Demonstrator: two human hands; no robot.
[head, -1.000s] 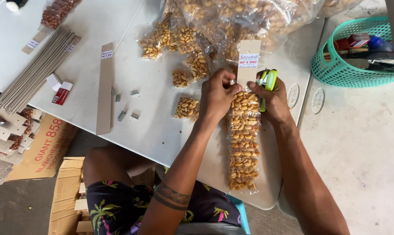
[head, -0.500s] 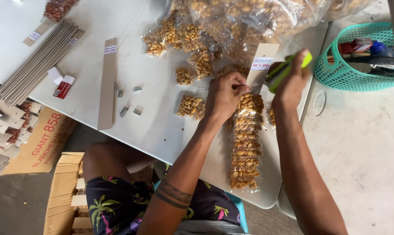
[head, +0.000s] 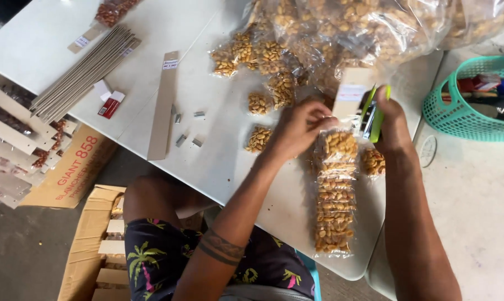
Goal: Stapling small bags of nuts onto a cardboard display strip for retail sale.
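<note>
Now left hand (head: 299, 129) fingers pinching top of nut strip (head: 334, 189) lying on bench (head: 218, 161); right hand (head: 386, 120) beside strip, fingers closed round green stapler (head: 374, 116); risk: loose pinch lets card header (head: 351, 96) slip, staple lands crooked.

Bright even daylight, soft shadows, glare on clear plastic bags (head: 374, 28), slight motion blur, dim floor at left
</note>
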